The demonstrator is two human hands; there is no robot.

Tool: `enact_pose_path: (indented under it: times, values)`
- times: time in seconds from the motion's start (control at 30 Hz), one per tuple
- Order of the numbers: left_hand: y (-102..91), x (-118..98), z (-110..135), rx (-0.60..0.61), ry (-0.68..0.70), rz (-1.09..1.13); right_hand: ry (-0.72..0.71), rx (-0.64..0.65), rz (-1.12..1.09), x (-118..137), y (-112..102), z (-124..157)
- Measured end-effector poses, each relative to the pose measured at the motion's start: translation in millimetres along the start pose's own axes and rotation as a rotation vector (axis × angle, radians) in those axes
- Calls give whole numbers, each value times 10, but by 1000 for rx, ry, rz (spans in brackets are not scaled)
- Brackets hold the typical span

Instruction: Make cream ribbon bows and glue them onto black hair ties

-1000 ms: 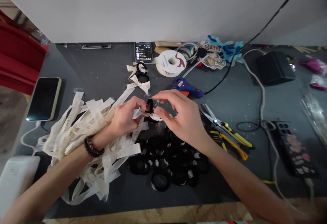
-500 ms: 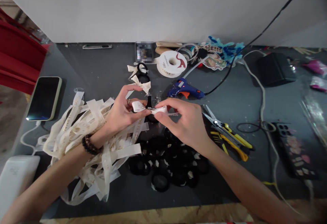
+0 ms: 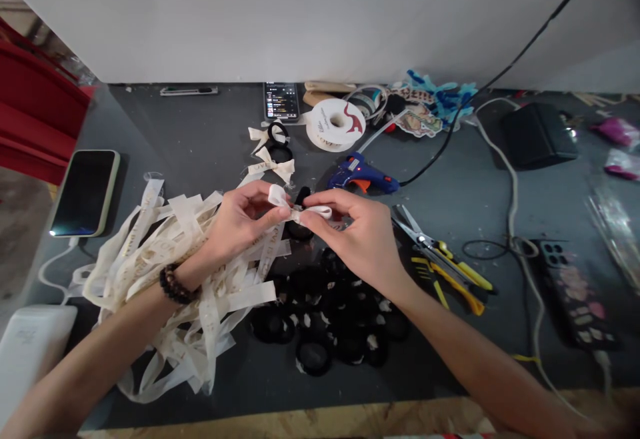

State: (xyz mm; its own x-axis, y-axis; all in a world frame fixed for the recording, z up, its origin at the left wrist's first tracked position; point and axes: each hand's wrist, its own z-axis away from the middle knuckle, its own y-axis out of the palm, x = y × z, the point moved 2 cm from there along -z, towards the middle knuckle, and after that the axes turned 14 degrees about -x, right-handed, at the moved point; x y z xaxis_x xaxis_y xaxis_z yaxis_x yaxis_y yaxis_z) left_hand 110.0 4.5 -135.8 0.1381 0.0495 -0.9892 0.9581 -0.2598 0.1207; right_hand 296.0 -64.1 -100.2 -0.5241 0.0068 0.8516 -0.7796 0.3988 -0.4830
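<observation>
My left hand point(image 3: 240, 220) and my right hand point(image 3: 356, 235) meet over the middle of the dark table, both pinching a small cream ribbon bow point(image 3: 295, 209) that sits against a black hair tie point(image 3: 301, 197). The left fingers hold the bow's left loop, the right fingers its right loop. A heap of cream ribbon strips point(image 3: 170, 272) lies under my left wrist. A pile of black hair ties point(image 3: 330, 322) lies just below my hands.
A blue glue gun point(image 3: 361, 173), scissors point(image 3: 425, 239) and a yellow cutter point(image 3: 453, 287) lie to the right. Finished bows point(image 3: 273, 162), a ribbon spool point(image 3: 336, 123) and a phone point(image 3: 281, 101) sit behind. Another phone point(image 3: 85, 192) is at the left, cables and a cased phone point(image 3: 573, 292) at the right.
My hands folded the ribbon strip into a bow on the hair tie and drew together, rising slightly. The right hand shifted from an open reach to a pinch.
</observation>
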Motion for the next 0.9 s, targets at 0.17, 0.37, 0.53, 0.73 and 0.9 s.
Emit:
enact_pose_path:
  times: [0.17,0.37,0.53,0.73,0.9]
  values:
    - [-14,-5,19,17,-20,-53,-48,36,53,6,0,-12]
    - [-21,7,8,60,-67,-1,-74,2,103,4,-26,-35]
    - [-7,-4,5,-34,-10,-79,-100,-9,118,18,-20,-26]
    - [-22,-10,20,-45,11,-126,-127,-2,150,32,-3,-20]
    - [-11,-17,26,2,12,-133,-152,-3,213,32,39,11]
